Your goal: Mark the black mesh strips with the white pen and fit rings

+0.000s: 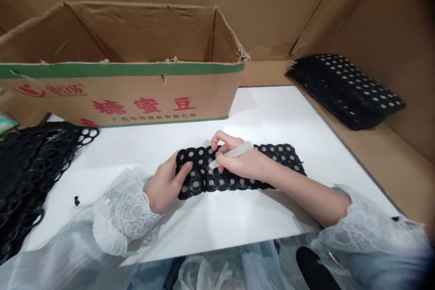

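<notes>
A black sheet of joined round pieces with pale grey centres (pixel 221 184) lies across the white board in front of me. My left hand (pixel 169 182) grips its left end, the thumb on top and the fingers mostly hidden behind the edge. In my right hand (pixel 239 157) is a whitish pen-like tool (pixel 234 150), held slanted. Its tip points down and left, at one of the pale centres; I cannot tell whether it touches. The right hand and forearm cover part of the sheet's middle.
A cardboard box (pixel 136 99) with red lettering stands open at the back left. Black perforated sheets (pixel 30 172) are heaped at the left edge. At the right, a stack of black dotted sheets (pixel 350 90) lies on cardboard. A small black scrap (pixel 76 200) rests on the white board (pixel 265 113).
</notes>
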The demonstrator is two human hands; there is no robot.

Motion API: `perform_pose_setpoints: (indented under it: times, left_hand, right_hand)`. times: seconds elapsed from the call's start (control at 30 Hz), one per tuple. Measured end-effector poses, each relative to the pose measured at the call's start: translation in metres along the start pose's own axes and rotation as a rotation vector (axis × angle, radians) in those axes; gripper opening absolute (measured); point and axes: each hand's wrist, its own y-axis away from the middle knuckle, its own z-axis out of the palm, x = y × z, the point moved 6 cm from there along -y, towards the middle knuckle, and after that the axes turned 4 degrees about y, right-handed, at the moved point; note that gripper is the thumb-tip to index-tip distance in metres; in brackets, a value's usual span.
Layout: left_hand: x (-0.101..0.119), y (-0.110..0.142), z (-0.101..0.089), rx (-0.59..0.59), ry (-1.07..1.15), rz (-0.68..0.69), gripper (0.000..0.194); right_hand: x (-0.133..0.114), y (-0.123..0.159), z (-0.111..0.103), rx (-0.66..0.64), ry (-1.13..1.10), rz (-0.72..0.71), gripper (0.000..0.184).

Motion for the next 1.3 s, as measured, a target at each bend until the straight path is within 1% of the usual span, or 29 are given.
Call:
perform_pose_setpoints:
  times: [0.07, 0.13, 0.2, 0.3, 0.33, 0.4, 0.5, 0.63, 0.8, 0.87, 1.07, 1.2, 1.3]
  left_hand:
    - [0.003, -0.002, 0.004, -0.038, 0.072, -0.005, 0.033]
    - [0.005, -0.004, 0.005, -0.114, 0.164, -0.017, 0.040]
    - [0.005, -0.006, 0.004, -0.197, 0.244, -0.062, 0.047]
    - [-0.002, -0.005, 0.001, -0.303, 0.286, -0.208, 0.042]
    - [-0.005, -0.004, 0.000, -0.329, 0.284, -0.254, 0.039]
    - [-0.009, -0.002, -0.003, -0.351, 0.272, -0.308, 0.036]
    - [-0.009, -0.002, -0.004, -0.355, 0.244, -0.310, 0.036]
    - [-0.005, -0.001, -0.004, -0.348, 0.173, -0.279, 0.035]
    - [-0.002, -0.001, -0.009, -0.235, 0.026, -0.211, 0.032]
    - [-0.001, -0.001, -0.009, -0.220, -0.004, -0.197, 0.031]
    - [0.002, -0.002, -0.008, -0.244, 0.016, -0.172, 0.030]
    - [0.004, 0.000, -0.006, -0.254, 0.038, -0.119, 0.032]
    - [0.002, 0.001, -0.005, -0.243, 0.063, -0.074, 0.032]
  right_hand:
    - [-0.005, 0.002, -0.004, 0.062, 0.105, -0.063, 0.009]
    - [-0.009, 0.004, -0.005, 0.129, 0.145, -0.116, 0.007]
    - [-0.004, 0.004, -0.002, 0.169, 0.013, -0.089, 0.007]
    - [0.013, 0.004, 0.008, 0.188, -0.297, 0.032, 0.011]
    - [0.018, 0.004, 0.012, 0.185, -0.351, 0.052, 0.014]
    - [0.022, 0.004, 0.017, 0.166, -0.384, 0.057, 0.020]
    - [0.021, 0.005, 0.019, 0.120, -0.344, 0.008, 0.022]
    - [0.016, 0.006, 0.018, 0.048, -0.288, -0.069, 0.020]
    - [0.015, 0.005, 0.018, -0.026, -0.293, -0.090, 0.016]
    - [0.014, 0.004, 0.018, -0.033, -0.299, -0.096, 0.015]
    - [0.014, 0.005, 0.016, -0.001, -0.305, -0.077, 0.014]
    - [0.016, 0.005, 0.019, -0.011, -0.292, -0.049, 0.015]
    - [0.017, 0.005, 0.020, -0.011, -0.279, -0.069, 0.015]
